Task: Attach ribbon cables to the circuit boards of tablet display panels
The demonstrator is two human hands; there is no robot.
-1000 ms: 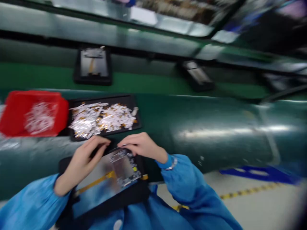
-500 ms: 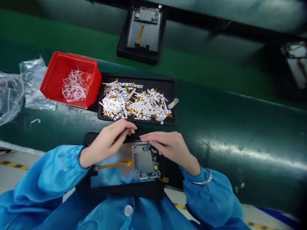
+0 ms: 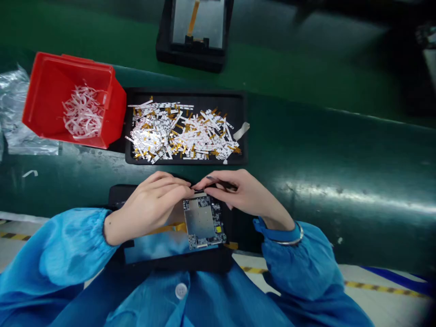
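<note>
A panel with a circuit board and an orange ribbon cable lies in a black holder close to my body. My left hand rests over the panel's far edge, its fingertips pressed together at the board's top left corner. Opposite it, my right hand holds a thin dark tool, thumb and fingers closed at the same edge. A narrow pale strip shows between the fingertips. What the left fingertips grip is too small to tell.
Beyond my hands, a black tray holds many white and orange flex strips. Left of it stands a red bin with white scraps, beside clear plastic bags. Another panel in a black holder sits farther back.
My hands have come together at the board's far edge, the left one moving over the panel. The dark tool now shows in my right hand. The view has shifted, with the bin and tray appearing closer.
</note>
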